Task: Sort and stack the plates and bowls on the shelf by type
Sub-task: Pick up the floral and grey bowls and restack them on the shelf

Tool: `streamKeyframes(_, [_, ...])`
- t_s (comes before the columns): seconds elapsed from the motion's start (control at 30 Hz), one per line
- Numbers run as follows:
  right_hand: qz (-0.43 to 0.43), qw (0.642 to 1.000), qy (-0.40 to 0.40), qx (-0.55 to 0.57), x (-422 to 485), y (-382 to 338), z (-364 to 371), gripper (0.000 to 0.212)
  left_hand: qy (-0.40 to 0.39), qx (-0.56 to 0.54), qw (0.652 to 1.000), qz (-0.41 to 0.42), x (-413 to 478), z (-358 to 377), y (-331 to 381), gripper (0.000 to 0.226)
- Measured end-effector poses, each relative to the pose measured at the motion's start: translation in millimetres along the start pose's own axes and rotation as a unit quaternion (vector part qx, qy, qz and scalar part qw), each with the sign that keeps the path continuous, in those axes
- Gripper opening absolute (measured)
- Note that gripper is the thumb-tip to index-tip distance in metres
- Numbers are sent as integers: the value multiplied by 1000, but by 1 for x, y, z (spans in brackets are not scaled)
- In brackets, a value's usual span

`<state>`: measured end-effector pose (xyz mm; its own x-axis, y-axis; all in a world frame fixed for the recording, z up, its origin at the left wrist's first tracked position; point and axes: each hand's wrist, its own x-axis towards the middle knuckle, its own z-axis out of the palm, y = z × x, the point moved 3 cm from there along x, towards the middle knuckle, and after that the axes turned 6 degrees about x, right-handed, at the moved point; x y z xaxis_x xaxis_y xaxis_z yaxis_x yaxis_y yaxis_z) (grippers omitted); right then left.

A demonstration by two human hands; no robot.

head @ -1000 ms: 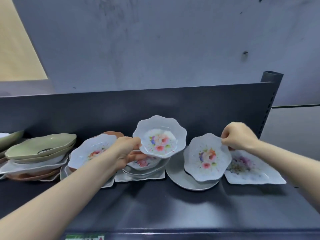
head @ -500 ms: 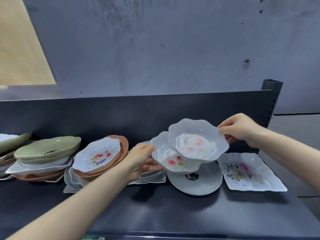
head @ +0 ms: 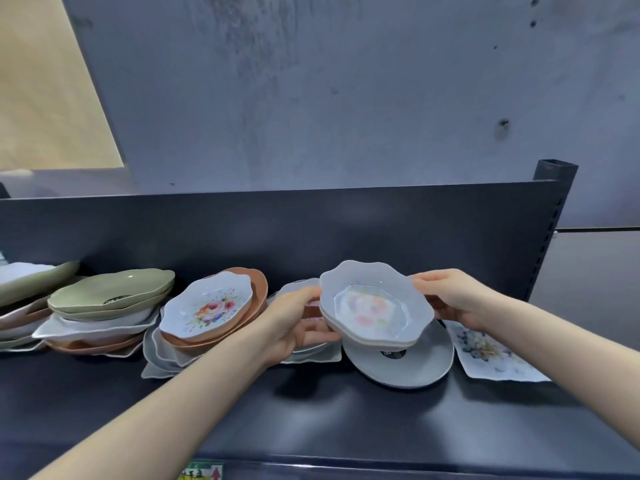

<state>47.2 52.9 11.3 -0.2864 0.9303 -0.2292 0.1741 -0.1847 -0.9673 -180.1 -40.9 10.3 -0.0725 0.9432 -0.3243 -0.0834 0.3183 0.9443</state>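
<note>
Two white scalloped floral bowls (head: 375, 306) are nested one inside the other and held above a grey round plate (head: 415, 367). My left hand (head: 294, 323) grips the nested bowls at their left rim and my right hand (head: 450, 296) grips the right rim. A third floral scalloped bowl (head: 207, 308) rests tilted on terracotta plates (head: 258, 289) to the left. A square floral plate (head: 491, 355) lies at the right on the dark shelf (head: 311, 410).
At far left stand mixed stacks of green oval dishes (head: 110, 296), white square plates and brown plates. More white plates (head: 311, 355) lie partly hidden behind my left hand. The shelf's back panel (head: 311, 230) and right upright post (head: 554, 174) bound the space.
My right hand brought its floral bowl leftward and set it into the bowl in my left hand. Both hands now hold the nested pair above the grey plate.
</note>
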Motion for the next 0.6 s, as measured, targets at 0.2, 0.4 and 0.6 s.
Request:
streamKeyframes(0.2, [-19,999,46,-8,6,10,-1,18,-9,104,994,-15,-1,5,1,20])
streamKeyframes(0.4, [-22,981,108,-161,17,27,-25,21,30,127,991,-26,-5,3,-6,28])
streamKeyframes(0.6, [-2,873,142,-466,18,57,-43,15,76,117,990,-19,-7,-14,-3,25])
